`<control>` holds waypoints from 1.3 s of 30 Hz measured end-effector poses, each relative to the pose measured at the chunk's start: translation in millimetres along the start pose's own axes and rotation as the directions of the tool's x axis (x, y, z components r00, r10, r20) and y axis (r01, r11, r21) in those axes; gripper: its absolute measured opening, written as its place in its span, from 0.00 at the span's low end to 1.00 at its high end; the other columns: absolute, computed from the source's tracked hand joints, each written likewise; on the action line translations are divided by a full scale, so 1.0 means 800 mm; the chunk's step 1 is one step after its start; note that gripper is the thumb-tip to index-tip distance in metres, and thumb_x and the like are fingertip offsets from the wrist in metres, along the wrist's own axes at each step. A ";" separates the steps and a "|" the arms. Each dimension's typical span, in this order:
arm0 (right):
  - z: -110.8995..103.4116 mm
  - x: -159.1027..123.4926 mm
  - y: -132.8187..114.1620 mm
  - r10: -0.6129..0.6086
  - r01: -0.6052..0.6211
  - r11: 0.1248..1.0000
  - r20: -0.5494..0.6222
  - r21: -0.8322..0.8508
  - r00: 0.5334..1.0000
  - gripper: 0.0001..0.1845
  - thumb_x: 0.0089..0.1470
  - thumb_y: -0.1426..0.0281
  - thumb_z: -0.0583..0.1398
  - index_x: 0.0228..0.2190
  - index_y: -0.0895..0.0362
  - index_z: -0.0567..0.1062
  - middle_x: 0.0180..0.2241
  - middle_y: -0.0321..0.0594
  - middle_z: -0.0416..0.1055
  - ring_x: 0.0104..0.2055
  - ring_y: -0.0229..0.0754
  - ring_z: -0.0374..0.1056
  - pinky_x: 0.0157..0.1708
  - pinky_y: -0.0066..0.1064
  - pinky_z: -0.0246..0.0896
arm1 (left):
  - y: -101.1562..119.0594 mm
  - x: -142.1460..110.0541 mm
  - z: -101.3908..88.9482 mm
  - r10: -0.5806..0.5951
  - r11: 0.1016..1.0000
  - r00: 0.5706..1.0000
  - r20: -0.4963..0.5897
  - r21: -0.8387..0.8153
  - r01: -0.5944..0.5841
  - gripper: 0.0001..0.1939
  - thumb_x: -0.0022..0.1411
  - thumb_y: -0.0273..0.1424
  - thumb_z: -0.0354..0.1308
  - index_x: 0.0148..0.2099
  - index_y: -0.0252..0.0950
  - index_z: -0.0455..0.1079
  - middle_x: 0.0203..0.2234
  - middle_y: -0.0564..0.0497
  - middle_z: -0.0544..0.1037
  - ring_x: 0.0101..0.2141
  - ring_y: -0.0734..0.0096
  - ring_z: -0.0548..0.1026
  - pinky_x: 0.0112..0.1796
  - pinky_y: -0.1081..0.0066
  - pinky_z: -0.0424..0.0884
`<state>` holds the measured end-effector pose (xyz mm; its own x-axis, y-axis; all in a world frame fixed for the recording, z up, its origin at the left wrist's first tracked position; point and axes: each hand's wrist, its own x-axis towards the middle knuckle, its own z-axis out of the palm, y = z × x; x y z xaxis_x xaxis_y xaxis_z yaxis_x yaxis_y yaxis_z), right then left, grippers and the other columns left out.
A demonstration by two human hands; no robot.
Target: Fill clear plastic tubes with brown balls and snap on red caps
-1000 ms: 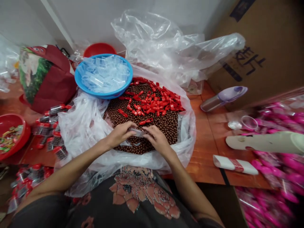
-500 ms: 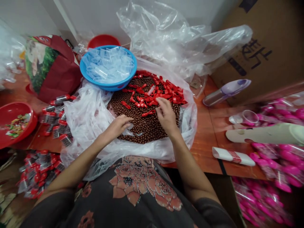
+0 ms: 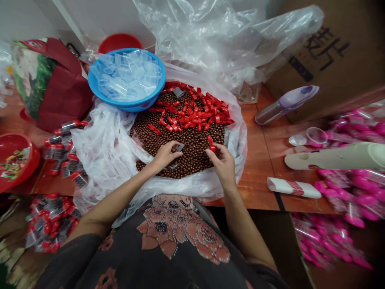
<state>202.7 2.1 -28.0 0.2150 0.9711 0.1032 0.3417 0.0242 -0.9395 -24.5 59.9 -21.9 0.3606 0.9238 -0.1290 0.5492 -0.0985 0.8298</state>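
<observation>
My left hand (image 3: 165, 156) pinches a small clear plastic tube (image 3: 179, 147) above a bed of brown chocolate-like balls (image 3: 186, 154). My right hand (image 3: 221, 162) holds a small red cap (image 3: 210, 143) between its fingertips, a short way to the right of the tube. Several loose red caps (image 3: 192, 114) lie scattered over the far part of the balls. A white plastic bag (image 3: 100, 148) lines the heap and folds around it. A blue bowl (image 3: 144, 98) full of clear tubes stands at the heap's far left edge.
Filled tubes with red caps (image 3: 64, 148) lie left of the bag, with more in a heap (image 3: 49, 222) lower down. A red bowl of sweets (image 3: 18, 160) and a floral bag (image 3: 51, 86) stand left. Pink packets (image 3: 345, 192) and a cardboard box (image 3: 325, 52) fill the right.
My hands have moved apart from where they met over the balls. My right hand went to the red caps and now holds one low by the bag's near edge. The view has tilted slightly.
</observation>
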 end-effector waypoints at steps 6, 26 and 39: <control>-0.005 -0.024 -0.006 0.109 -0.108 0.988 -0.004 0.109 0.994 0.18 0.59 0.59 0.56 0.49 0.52 0.69 0.45 0.43 0.75 0.45 0.44 0.71 0.44 0.39 0.68 | 0.011 0.008 -0.006 0.033 0.970 0.996 0.081 0.237 -0.052 0.15 0.61 0.32 0.57 0.50 0.40 0.75 0.45 0.47 0.79 0.46 0.59 0.75 0.50 0.61 0.67; -0.008 -0.026 0.008 -0.025 0.001 0.949 -0.074 -0.316 0.997 0.18 0.62 0.62 0.53 0.49 0.56 0.72 0.46 0.47 0.67 0.49 0.47 0.67 0.53 0.43 0.64 | 0.022 0.062 0.049 -0.058 0.978 0.983 0.175 -0.187 0.092 0.13 0.53 0.33 0.65 0.41 0.34 0.78 0.32 0.50 0.80 0.32 0.67 0.75 0.39 0.68 0.68; -0.005 -0.024 0.020 0.094 -0.110 0.986 -0.130 -0.128 0.987 0.22 0.61 0.58 0.53 0.50 0.56 0.75 0.49 0.48 0.75 0.49 0.48 0.71 0.51 0.44 0.66 | 0.014 0.052 0.049 -0.179 0.741 0.958 0.222 -0.611 0.280 0.17 0.48 0.28 0.67 0.43 0.31 0.75 0.32 0.49 0.79 0.32 0.72 0.74 0.33 0.73 0.70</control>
<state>207.7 -17.4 -43.9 0.3635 0.9299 0.0566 0.4300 -0.1136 -0.8957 26.3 82.9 -39.6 0.4152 0.8206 -0.3927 0.0473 0.4116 0.9101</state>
